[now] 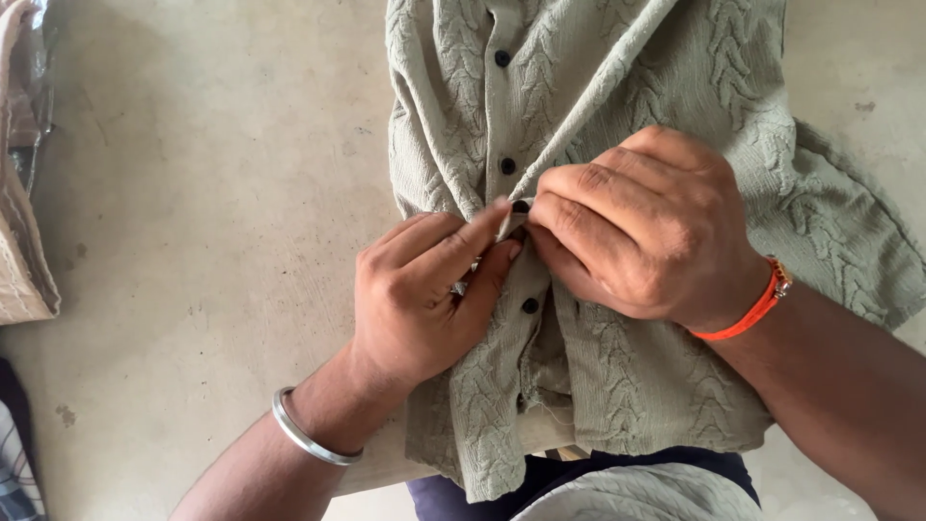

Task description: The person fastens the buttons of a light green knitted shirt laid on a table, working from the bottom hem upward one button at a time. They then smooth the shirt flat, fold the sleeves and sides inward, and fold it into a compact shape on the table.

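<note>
A sage-green textured shirt (627,87) with dark buttons lies flat on a pale table top (212,193), collar end away from me. My left hand (424,294), with a silver bangle on its wrist, pinches the shirt's front placket at the middle. My right hand (646,227), with an orange thread band on its wrist, grips the opposite edge of the placket right beside it. Fingertips of both hands meet over one dark button (521,205). Other buttons show above (507,165) and below (530,306) the hands.
A beige folded cloth (21,251) and clear plastic wrap (34,77) lie at the table's left edge. Striped fabric (14,473) shows at the bottom left. Near the bottom edge, dark blue cloth (540,478) sits under the shirt hem.
</note>
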